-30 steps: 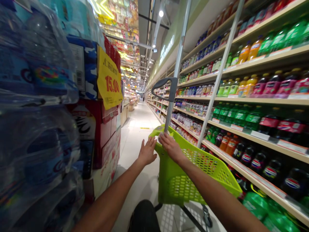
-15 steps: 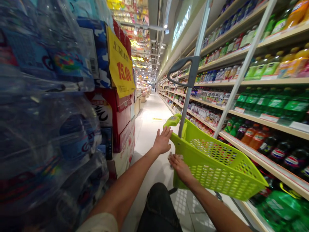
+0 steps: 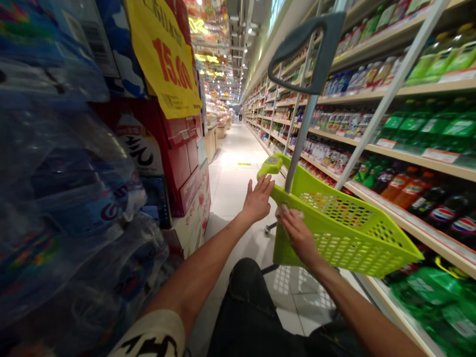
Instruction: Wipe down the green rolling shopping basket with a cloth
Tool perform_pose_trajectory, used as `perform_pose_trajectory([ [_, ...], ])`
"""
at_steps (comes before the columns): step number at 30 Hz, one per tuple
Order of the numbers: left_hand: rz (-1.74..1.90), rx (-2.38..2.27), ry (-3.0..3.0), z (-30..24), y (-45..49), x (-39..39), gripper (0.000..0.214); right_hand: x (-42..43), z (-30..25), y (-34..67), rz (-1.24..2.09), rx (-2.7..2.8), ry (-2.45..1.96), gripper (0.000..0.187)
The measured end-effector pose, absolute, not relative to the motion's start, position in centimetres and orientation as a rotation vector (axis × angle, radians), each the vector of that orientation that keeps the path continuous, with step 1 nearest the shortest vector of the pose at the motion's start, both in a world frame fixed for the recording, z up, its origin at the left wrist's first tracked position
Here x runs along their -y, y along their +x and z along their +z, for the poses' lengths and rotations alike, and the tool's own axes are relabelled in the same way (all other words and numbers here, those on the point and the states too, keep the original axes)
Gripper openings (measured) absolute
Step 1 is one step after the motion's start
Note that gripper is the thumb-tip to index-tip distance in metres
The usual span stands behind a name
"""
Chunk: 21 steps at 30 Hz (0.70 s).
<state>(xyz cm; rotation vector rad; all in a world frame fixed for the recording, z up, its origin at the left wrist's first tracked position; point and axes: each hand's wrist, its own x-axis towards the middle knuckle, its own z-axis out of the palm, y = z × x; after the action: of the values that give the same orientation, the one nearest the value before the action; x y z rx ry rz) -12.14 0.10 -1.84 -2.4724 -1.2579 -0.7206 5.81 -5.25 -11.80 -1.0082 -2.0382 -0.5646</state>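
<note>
A lime-green shopping basket cart (image 3: 336,248) with perforated sides stands in front of me. On the near corner of its rim rest the outstretched fingers of my left hand (image 3: 258,201), thumb held apart. Just below, my right hand (image 3: 299,238) presses a crumpled whitish cloth (image 3: 296,213) against the basket's end wall. Much of the cloth is hidden under the fingers. A metal pole rises from the basket's end and carries a dark grey loop handle (image 3: 323,54).
Shelves of bottled drinks (image 3: 427,153) line the right side. At left, close to my arm, are plastic-wrapped bottles (image 3: 85,183) and stacked red cartons (image 3: 178,163) under a yellow price sign (image 3: 167,64). A tiled aisle (image 3: 238,183) runs ahead between them.
My right hand and the cloth have moved up along the basket's end wall. My left hand stays at the rim. The view has shifted, with the handle appearing larger and closer.
</note>
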Motion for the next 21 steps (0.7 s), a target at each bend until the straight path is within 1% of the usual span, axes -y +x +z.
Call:
perform_pose_trajectory([
  [3, -0.766, 1.283, -2.452, -2.1, -11.5, -0.1, 0.073, 4.5, -10.7, 5.5, -0.552, 1.915, -1.079, 0.039],
  [7, -0.832, 1.28, -2.464, -2.3, -11.1, 0.1, 0.071, 6.0, -14.5, 5.7, -0.456, 2.101, -1.177, 0.037],
  [9, -0.872, 1.242, -2.468, -2.7, -10.8, 0.4, 0.07, 7.4, -15.7, 6.4, -0.431, 2.108, -1.24, 0.036],
  [12, -0.937, 1.116, -2.481, -3.6, -9.4, 1.0, 0.067, 8.4, -14.1, 8.1, -0.5, 1.891, -1.304, 0.04],
  [15, -0.96, 0.939, -2.535, -4.6, -7.2, 1.6, 0.061, 7.6, -12.4, 9.5, -0.556, 1.72, -1.331, 0.043],
  [18, -0.916, 0.792, -2.611, -5.4, -5.3, 1.7, 0.058, 7.1, -14.4, 10.3, -0.5, 1.814, -1.369, 0.041],
  [21, -0.864, 0.747, -2.639, -5.9, -4.4, 1.3, 0.057, 7.9, -16.7, 11.0, -0.425, 1.952, -1.383, 0.039],
])
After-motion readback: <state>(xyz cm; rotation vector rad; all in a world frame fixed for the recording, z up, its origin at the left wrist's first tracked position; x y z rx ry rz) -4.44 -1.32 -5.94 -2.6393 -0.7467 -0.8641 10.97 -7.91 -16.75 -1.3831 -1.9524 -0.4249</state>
